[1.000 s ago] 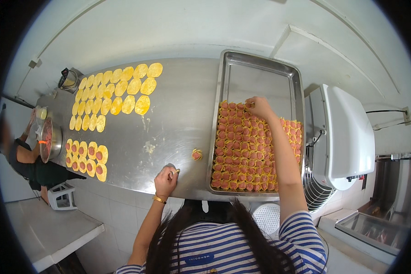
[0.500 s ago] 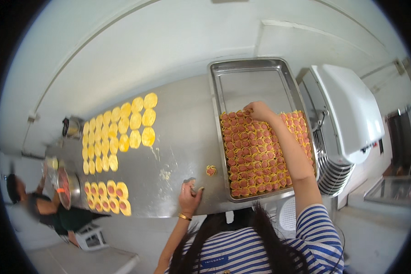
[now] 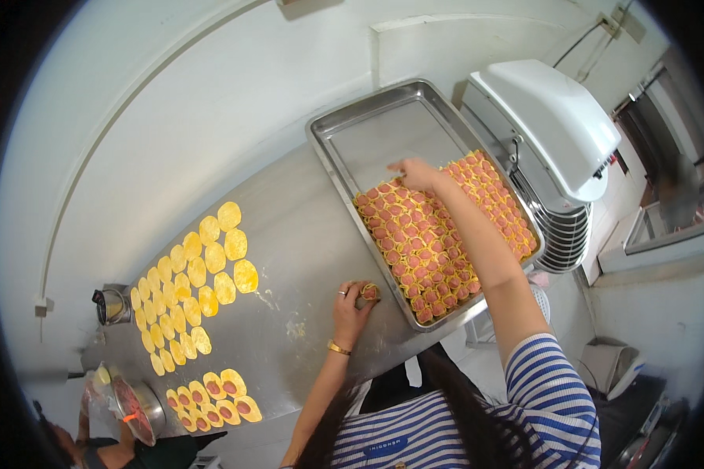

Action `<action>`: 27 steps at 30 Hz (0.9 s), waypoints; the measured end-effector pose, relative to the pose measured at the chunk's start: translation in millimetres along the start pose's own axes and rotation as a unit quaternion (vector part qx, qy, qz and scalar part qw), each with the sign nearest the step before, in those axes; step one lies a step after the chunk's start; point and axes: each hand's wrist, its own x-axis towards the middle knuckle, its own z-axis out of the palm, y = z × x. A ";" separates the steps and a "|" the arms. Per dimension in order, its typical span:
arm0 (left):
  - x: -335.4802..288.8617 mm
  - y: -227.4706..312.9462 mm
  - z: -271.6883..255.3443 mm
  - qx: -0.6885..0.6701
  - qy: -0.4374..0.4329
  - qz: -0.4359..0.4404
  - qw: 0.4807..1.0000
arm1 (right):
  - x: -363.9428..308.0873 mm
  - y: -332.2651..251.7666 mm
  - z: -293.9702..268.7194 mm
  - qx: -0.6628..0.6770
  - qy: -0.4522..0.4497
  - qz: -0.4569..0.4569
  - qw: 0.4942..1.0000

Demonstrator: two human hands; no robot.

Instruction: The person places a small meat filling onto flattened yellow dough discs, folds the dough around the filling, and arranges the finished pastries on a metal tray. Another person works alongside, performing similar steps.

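My left hand (image 3: 352, 314) is on the steel table with its fingers closed round one open-topped dumpling (image 3: 369, 291), pink filling in a yellow wrapper. To the right lies a steel tray (image 3: 375, 125). Tightly packed rows of the same dumplings (image 3: 426, 234) cover its nearer part. Over the front of these rows is my right hand (image 3: 417, 173), with a finger stretched out toward the bare far part of the tray. Nothing shows in this hand, though its underside is hidden.
Flat yellow wrappers (image 3: 195, 271) lie in rows on the left of the table (image 3: 289, 211). Nearer, several wrappers carry filling (image 3: 227, 410). Beyond them stands a steel bowl (image 3: 142, 410) of pink filling, beside a co-worker (image 3: 94, 445). A white machine (image 3: 547, 125) stands right of the tray.
My left hand has moved to the single dumpling and taken hold of it. My right hand has lifted off the end of a dumpling row, finger extended. The whole view has turned.
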 end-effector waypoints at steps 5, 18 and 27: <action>-5.3 -1.3 -12.9 -0.063 0.003 -0.091 0.994 | -86.6 1.4 -39.9 0.040 0.183 -0.028 0.982; -20.7 224.8 110.8 -0.121 -0.182 0.188 0.958 | -471.1 3.9 28.2 0.201 0.349 0.025 0.915; -223.3 383.4 325.7 -0.191 -0.389 0.341 0.834 | -716.4 52.9 39.0 0.203 0.518 0.333 0.761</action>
